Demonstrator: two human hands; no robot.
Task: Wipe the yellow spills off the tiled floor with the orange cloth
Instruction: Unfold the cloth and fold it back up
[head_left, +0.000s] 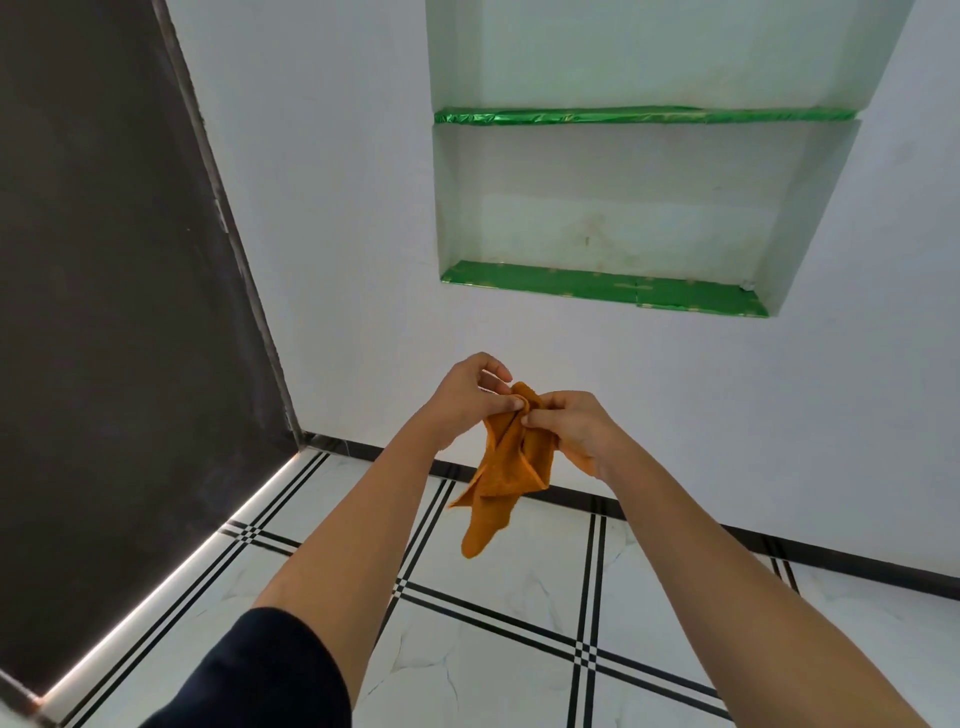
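While both hands are up at chest height in front of the white wall (332, 208), the orange cloth (506, 467) hangs bunched between them, well above the tiled floor (519, 649) and touching nothing else. Left hand (465, 400) pinches the cloth's top edge between thumb and fingers (511, 402); right hand (571, 426) is clenched on the same bunch just beside it, its fingers curled into the fabric. No yellow spills show on the visible tiles, so they sit out of view, likely nearer the feet. Risks, judged: the pinches are light and close together, so the cloth may slip or drop when one hand lets go to re-fold; a crumpled wad gives poor contact and could smear the spill instead of lifting it; a loose tail dangling low could drag through the yellow and spread it over clean tiles. The green-lined wall niche (602, 288) and dark panel (104, 260) stay clear of the hands.
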